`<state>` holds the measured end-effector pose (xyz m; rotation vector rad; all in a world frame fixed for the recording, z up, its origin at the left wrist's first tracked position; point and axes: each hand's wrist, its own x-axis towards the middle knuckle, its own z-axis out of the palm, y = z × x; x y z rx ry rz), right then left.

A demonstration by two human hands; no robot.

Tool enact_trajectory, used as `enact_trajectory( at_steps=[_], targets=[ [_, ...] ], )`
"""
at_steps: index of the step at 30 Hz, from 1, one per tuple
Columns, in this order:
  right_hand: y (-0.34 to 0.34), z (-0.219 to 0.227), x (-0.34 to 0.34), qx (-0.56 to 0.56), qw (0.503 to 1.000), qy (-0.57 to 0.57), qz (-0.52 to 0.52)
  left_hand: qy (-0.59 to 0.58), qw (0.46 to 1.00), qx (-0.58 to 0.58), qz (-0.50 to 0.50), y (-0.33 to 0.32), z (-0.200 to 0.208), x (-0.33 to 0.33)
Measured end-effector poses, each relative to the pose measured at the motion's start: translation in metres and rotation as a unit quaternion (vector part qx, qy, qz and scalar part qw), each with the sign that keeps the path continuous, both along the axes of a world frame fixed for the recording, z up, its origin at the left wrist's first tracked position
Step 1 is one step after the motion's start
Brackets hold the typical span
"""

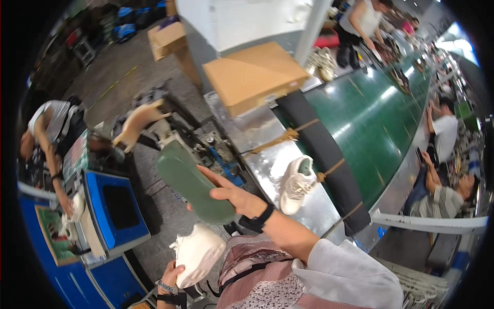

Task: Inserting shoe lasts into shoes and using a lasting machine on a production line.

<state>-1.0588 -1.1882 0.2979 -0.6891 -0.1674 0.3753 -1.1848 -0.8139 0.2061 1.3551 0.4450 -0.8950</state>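
In my right hand (237,196), raised in front of me, is a dark green insole (188,177), gripped along its edge with the thumb on its upper face. Lower and to the left, my left hand (174,272) grips a white sneaker (202,254), tilted with its sole side toward me. The insole and this sneaker are apart. Another white sneaker (296,188), laced and with green lining showing inside, rests on the shiny metal table (270,170) to the right of my right hand.
A green conveyor belt (360,118) runs away to the upper right, a dark padded roller (324,154) across its near end. A cardboard box (257,74) stands behind the metal table. At left, a co-worker (49,129) handles a shoe beside a blue machine (116,206). Other people sit along the belt.
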Motion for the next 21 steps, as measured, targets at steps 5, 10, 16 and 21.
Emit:
enact_trajectory(
  at_steps=[5,10,16,21],
  targets=[
    [-0.14,-0.036,-0.091,0.134,0.978,0.082,-0.134,-0.224,0.959,0.137,-0.102,-0.15,-0.028,0.089],
    [-0.237,-0.105,-0.217,-0.378,0.743,0.22,-0.507,-0.472,0.82,0.308,-0.102,-0.339,-0.05,0.15],
    [-0.221,-0.183,-0.323,-0.73,0.444,0.32,-0.411,-0.49,0.728,0.415,-0.239,-0.43,-0.081,0.141],
    [-0.203,-0.181,-0.33,-0.683,0.462,0.376,-0.423,-0.573,0.727,0.289,-0.246,-0.431,-0.063,0.058]
  ],
)
